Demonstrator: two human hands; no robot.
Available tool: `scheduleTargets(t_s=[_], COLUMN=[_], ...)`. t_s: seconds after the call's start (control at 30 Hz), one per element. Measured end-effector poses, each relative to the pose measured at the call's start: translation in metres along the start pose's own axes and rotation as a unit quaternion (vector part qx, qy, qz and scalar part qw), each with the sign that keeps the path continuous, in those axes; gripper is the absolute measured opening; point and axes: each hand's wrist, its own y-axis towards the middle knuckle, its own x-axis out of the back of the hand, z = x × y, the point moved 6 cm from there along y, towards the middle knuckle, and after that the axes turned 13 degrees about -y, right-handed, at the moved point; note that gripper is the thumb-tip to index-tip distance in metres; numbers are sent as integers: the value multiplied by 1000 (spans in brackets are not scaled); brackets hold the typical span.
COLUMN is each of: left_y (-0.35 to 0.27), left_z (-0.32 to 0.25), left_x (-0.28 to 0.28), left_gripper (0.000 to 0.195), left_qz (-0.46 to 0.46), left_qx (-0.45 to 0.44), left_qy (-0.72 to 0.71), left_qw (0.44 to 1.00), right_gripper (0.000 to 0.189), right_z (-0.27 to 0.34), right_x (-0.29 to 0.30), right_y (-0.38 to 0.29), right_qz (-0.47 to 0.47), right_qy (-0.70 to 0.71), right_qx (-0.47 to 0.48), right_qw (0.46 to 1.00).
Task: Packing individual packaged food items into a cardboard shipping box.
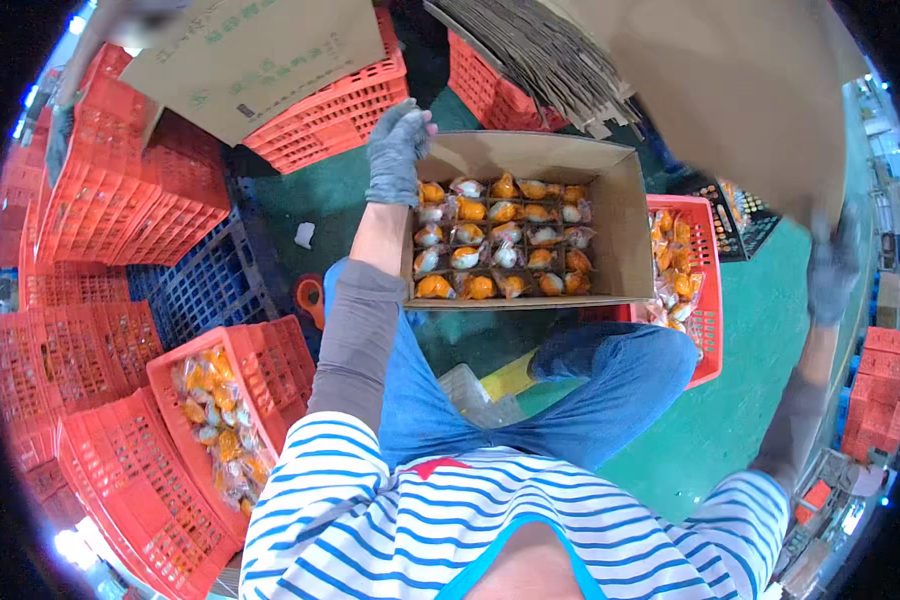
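Note:
An uncovered cardboard carton (pixel 622 225) lies before me, its divider cells filled with wrapped orange and white items (pixel 504 232). My left hand (pixel 400 150), in a grey glove, is at the carton's upper left corner with its fingers curled; whether it grips the rim is not clear. Far to the right, my right hand (pixel 831 270), gloved and blurred, is at the lower edge of a large cardboard sheet (pixel 735 97), its fingers closed on it. A pile of cardboard dividers (pixel 540 60) lies beyond the carton, partly hidden by the sheet.
A red crate (pixel 709 300) of wrapped items stands right of the carton, with a black crate (pixel 757 225) behind. Another filled red crate (pixel 172 364) and stacked red crates (pixel 112 187) stand left, near a blue pallet (pixel 210 277). A gloved hand (pixel 58 142) of another person shows upper left.

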Motion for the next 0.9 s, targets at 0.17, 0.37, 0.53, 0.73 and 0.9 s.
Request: scheduleTargets(t_s=[0.17, 0.37, 0.53, 0.73, 0.9], left_y=[-58, -105, -120, -81, -48], left_z=[-27, -43, -45, 2, 51], left_x=[14, 69, 45, 31, 48], left_gripper=[32, 41, 51, 51, 35], left_qz=[78, 150, 150, 243, 257], left_qx=[84, 87, 118, -35, -80], left_qy=[-219, -88, 192, 384, 730], left_qw=[969, 981, 963, 890, 628], right_gripper=[25, 22, 48, 56, 49], right_z=[52, 94, 74, 60, 60], right_x=[10, -32, -115, -167, -215], right_y=[-74, -114, -152, -172, -178], right_qz=[199, 249, 346, 410, 447], right_qy=[55, 69, -94, -162, -252], right_qx=[135, 291, 326, 316, 327], right_qw=[969, 921, 875, 840, 794])
